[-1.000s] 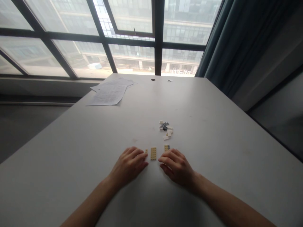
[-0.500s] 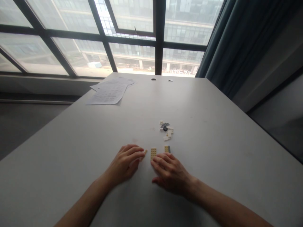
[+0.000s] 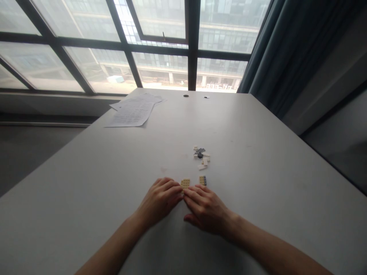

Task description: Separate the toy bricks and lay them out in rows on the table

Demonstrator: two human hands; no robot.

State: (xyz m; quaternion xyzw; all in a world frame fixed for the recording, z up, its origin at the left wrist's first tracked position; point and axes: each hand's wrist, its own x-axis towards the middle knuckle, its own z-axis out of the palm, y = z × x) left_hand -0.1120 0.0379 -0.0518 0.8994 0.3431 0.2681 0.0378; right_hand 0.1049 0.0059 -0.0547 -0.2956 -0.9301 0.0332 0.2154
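Note:
A tan studded toy brick plate (image 3: 185,182) lies on the white table, its near end covered by fingers. At its left edge my left hand (image 3: 160,198) is closed on a narrow tan toy brick strip (image 3: 181,183), mostly hidden by the fingertips. The strip looks close against the plate; I cannot tell whether they are joined. My right hand (image 3: 205,208) holds the plate's near end down with its fingertips, the thumb apart below. Just beyond its knuckles lies a tan and grey brick plate (image 3: 202,180).
Farther off is a small pile of loose white, grey and dark toy bricks (image 3: 202,156). Printed paper sheets (image 3: 132,112) lie at the back left of the table (image 3: 243,152). Two cable holes sit near its far edge, by the window. A dark curtain (image 3: 275,57) hangs at right.
My left hand has moved right with the narrow tan strip, bringing it from a gap to the plate's left edge. My right hand has stayed nearly still.

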